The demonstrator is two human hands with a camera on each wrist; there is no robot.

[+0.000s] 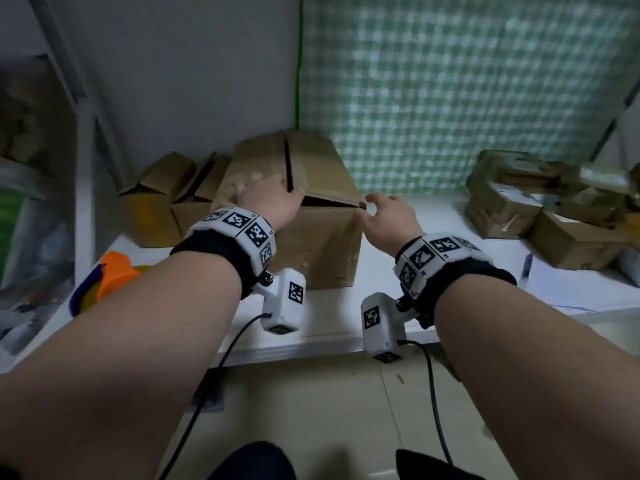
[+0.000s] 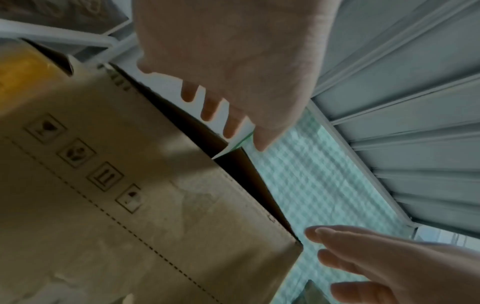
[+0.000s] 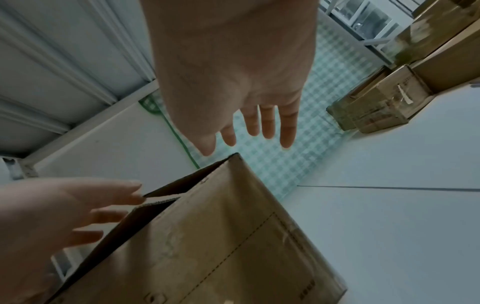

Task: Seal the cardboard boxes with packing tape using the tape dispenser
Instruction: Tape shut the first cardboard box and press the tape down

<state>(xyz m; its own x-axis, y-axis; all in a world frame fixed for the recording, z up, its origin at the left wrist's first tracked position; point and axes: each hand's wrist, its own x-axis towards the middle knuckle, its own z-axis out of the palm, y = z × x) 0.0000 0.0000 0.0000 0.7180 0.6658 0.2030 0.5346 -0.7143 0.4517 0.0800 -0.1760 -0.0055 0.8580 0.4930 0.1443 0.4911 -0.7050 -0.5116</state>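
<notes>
Two bare hands are set at the tall brown cardboard box (image 1: 311, 216) on the white desk (image 1: 433, 223): the left hand (image 1: 270, 199) lies flat on its top flaps, fingers straight, while the right hand (image 1: 388, 216) hovers spread and empty beside the corner. Flap-closing is judged the step; the orange object (image 1: 114, 275), possibly the tape dispenser, must be fetched next.

Both forearms outstretched; left hand (image 1: 268, 199) flat, fingers straight; right hand (image 1: 389, 221) spread, fingers relaxed

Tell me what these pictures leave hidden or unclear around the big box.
- Inside the cardboard box: every view shows only a dark slit between the flaps.
- Left hand fingertips, head view: blurred.
- Orange object, head view: the left forearm covers part; whether it is the tape dispenser is unclear.
- Stacked small boxes: labels too blurred to read.
</notes>
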